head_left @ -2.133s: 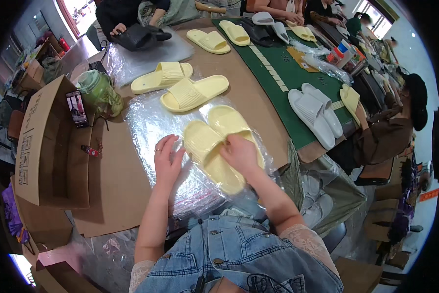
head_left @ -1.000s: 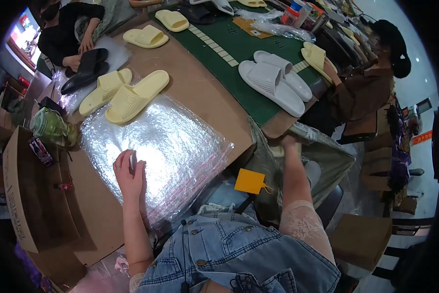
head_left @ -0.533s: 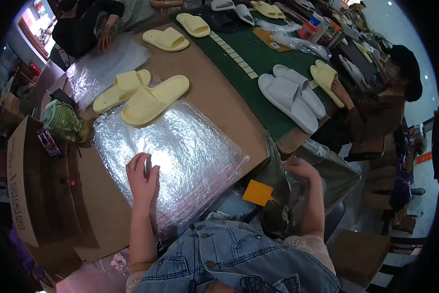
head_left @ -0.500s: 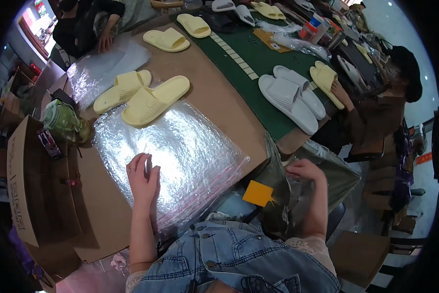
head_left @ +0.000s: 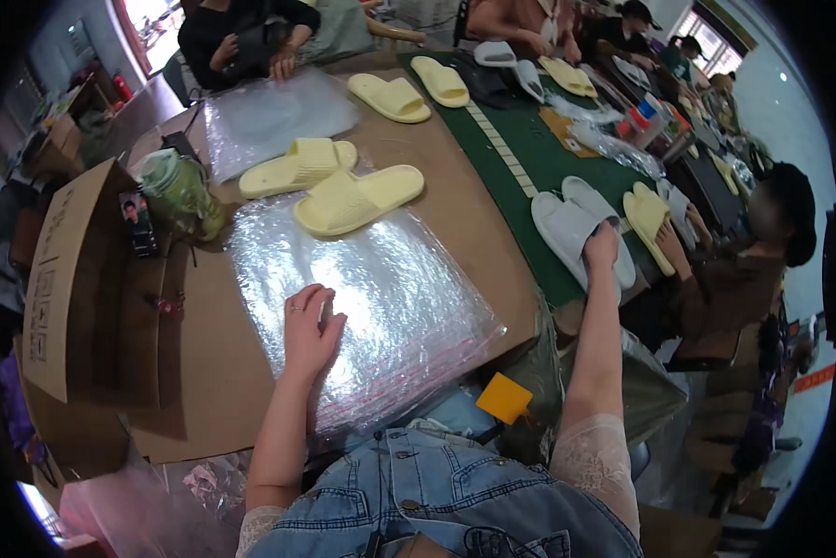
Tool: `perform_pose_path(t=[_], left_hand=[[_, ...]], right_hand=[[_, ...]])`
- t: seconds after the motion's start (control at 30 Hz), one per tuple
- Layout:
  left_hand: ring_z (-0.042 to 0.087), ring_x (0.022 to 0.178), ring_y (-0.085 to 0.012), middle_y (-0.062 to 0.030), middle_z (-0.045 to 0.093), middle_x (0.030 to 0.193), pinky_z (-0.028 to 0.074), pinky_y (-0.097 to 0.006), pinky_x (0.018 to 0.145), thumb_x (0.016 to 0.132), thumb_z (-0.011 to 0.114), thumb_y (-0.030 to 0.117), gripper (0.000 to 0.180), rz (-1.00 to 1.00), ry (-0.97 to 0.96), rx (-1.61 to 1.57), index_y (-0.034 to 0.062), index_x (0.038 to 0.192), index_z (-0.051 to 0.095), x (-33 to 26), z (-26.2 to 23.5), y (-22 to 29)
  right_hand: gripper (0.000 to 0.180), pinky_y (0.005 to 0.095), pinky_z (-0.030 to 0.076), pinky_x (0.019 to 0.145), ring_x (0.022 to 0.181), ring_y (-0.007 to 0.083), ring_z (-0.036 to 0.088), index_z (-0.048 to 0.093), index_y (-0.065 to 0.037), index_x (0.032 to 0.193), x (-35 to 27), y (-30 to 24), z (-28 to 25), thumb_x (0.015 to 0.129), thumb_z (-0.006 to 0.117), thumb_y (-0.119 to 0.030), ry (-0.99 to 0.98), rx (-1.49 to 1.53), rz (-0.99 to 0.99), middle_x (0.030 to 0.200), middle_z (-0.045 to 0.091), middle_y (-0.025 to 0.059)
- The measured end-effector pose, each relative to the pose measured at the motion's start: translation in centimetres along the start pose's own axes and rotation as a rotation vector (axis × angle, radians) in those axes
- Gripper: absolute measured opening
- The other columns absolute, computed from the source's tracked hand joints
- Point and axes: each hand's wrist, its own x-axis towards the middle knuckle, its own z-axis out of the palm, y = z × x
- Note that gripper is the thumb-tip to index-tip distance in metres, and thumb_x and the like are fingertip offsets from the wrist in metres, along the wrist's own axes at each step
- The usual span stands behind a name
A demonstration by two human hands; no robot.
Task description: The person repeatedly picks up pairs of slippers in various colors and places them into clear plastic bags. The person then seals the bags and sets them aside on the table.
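Observation:
My left hand [head_left: 312, 325] rests on a stack of shiny clear plastic bags [head_left: 381, 279], its thumb apart from loosely bent fingers and nothing held. Two pale yellow slippers lie across the far end of that stack: a nearer one [head_left: 367, 197] and one behind it [head_left: 283, 174]. On the green mat, my right hand [head_left: 601, 244] is at the pair of light grey slippers [head_left: 555, 223]. Its fingers are closed on the strap opening of one, with the fingertips partly hidden.
An open cardboard box [head_left: 73, 288] stands at the left, beside a green-lidded jar [head_left: 178, 191] and a phone [head_left: 139, 223]. An orange square [head_left: 504, 398] hangs at the table's near edge. A co-worker's hand [head_left: 675, 244] holds a yellow slipper [head_left: 645, 223] on the right.
My right hand has moved from the table's near edge forward onto the grey slippers. My left hand stays on the plastic bags. The view has shifted, showing more of the far side.

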Motion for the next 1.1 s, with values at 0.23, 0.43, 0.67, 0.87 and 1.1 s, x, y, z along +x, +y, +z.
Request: perform_pose_path(t=[0.23, 0.43, 0.67, 0.87, 1.1], left_hand=[[0.048, 0.118, -0.0366, -0.0129, 0.057, 0.127, 0.043, -0.046, 0.102, 0.078, 0.074, 0.019, 0.041, 0.012, -0.018, 0.026, 0.0070, 0.116, 0.066, -0.2, -0.1, 0.2], [0.043, 0.127, -0.0389, -0.0166, 0.052, 0.138, 0.040, -0.048, 0.108, 0.075, 0.079, 0.034, 0.056, 0.021, -0.140, 0.023, 0.0075, 0.122, 0.064, -0.5, -1.1, 0.4], [0.031, 0.144, -0.0443, -0.0208, 0.037, 0.156, 0.029, -0.051, 0.118, 0.078, 0.076, 0.050, 0.077, 0.136, -0.376, 0.198, 0.0095, 0.140, 0.054, -3.8, -1.7, 2.7], [0.056, 0.123, -0.0412, -0.0176, 0.063, 0.130, 0.047, -0.047, 0.104, 0.093, 0.063, 0.021, 0.026, 0.170, -0.107, 0.135, 0.0063, 0.113, 0.069, -4.1, -0.4, 2.7], [0.059, 0.117, -0.0388, -0.0150, 0.064, 0.125, 0.047, -0.045, 0.102, 0.089, 0.068, 0.019, 0.030, 0.050, -0.169, 0.053, 0.0067, 0.116, 0.067, -2.7, -1.3, 3.5]], right_hand=[[0.026, 0.0533, 0.048, 0.084, 0.098, 0.0456, 0.059, 0.059, 0.003, 0.098, -10.4, -5.9, -1.3, 0.083, 0.065, -0.017, 0.005, 0.078, -0.221, 0.103, 0.062, 0.0244], [0.026, 0.0544, 0.047, 0.083, 0.096, 0.0483, 0.057, 0.059, 0.006, 0.094, -16.7, -6.4, -1.5, 0.084, 0.065, -0.018, -0.020, 0.245, -0.266, 0.102, 0.061, 0.0270], [0.025, 0.0459, 0.047, 0.087, 0.100, 0.0451, 0.060, 0.063, 0.007, 0.103, -19.2, -4.1, -3.3, 0.087, 0.061, -0.012, 0.014, 0.617, -0.250, 0.108, 0.063, 0.0271], [0.033, 0.0343, 0.047, 0.096, 0.112, 0.0213, 0.063, 0.065, 0.007, 0.118, -21.4, -4.0, -8.1, 0.089, 0.064, -0.011, -0.128, 1.086, -0.190, 0.121, 0.067, 0.0121], [0.038, 0.0333, 0.048, 0.096, 0.111, 0.0206, 0.063, 0.066, 0.005, 0.121, -23.8, -5.8, -11.0, 0.085, 0.068, -0.008, -0.563, 1.533, 0.142, 0.117, 0.070, 0.0117]])
